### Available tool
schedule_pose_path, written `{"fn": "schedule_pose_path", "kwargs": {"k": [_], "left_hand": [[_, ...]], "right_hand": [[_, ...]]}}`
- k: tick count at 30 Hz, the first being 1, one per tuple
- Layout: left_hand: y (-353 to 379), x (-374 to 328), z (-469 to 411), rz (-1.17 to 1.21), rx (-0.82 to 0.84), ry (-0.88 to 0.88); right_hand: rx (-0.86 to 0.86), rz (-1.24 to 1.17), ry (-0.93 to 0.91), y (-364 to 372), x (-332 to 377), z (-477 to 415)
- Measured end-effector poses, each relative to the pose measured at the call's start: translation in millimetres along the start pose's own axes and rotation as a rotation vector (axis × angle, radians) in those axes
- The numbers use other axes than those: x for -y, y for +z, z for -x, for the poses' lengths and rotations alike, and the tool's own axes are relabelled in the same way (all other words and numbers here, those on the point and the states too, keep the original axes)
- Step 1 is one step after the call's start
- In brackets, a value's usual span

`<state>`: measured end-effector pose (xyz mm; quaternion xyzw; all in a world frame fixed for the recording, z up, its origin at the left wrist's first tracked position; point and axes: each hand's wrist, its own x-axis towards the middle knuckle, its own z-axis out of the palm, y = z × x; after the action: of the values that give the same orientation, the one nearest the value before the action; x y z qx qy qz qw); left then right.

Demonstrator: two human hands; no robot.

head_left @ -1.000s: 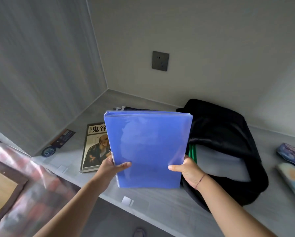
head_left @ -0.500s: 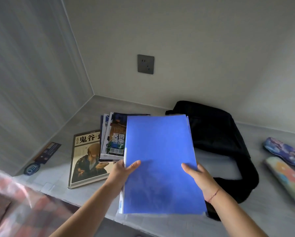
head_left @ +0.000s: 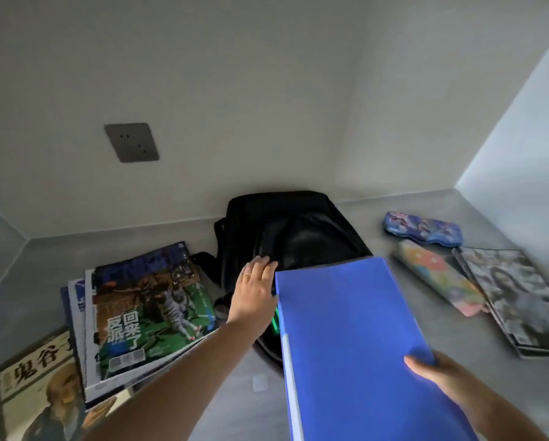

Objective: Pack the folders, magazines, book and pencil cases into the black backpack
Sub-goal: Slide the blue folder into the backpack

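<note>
I'm packing the blue folder [head_left: 346, 329], its near corner pinched by my right hand [head_left: 442, 380] at lower right, while my straight-fingered left hand [head_left: 254, 291] touches the mouth of the black backpack [head_left: 286, 224] mid-frame, which I'd spread next.

Folder [head_left: 352, 338]: solid blue. Backpack [head_left: 286, 224]: black. Pencil cases: one blue with printed figures [head_left: 422, 229], one pastel multicoloured [head_left: 438, 278].

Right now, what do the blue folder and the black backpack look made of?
The blue folder looks like plastic: smooth, stiff flat cover, soft sheen. The black backpack looks like woven fabric, probably synthetic: matte, slumped in soft folds.
</note>
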<state>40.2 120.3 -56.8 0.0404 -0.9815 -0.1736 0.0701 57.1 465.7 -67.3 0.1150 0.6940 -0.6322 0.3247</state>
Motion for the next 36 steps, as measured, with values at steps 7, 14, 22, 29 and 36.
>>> {"fn": "schedule_pose_path", "kwargs": {"k": [7,14,22,29,36], "left_hand": [[34,-14,-67,-0.629,0.248,0.253],[40,0,-79,-0.581,0.363,0.18],[44,-8,-74,-0.802,0.334,0.148],[36,-15,-91,-0.736,0.323,0.099],[19,-4,-109,-0.332,0.232,0.07]], "right_hand": [[-0.015,-0.059,0.106,-12,-18,30],[0.005,-0.089,0.048,-19,-3,31],[0.005,-0.08,0.053,-51,6,23],[0.193,-0.064,0.092,-41,7,7],[0.317,-0.094,0.174,-26,14,-18]]}}
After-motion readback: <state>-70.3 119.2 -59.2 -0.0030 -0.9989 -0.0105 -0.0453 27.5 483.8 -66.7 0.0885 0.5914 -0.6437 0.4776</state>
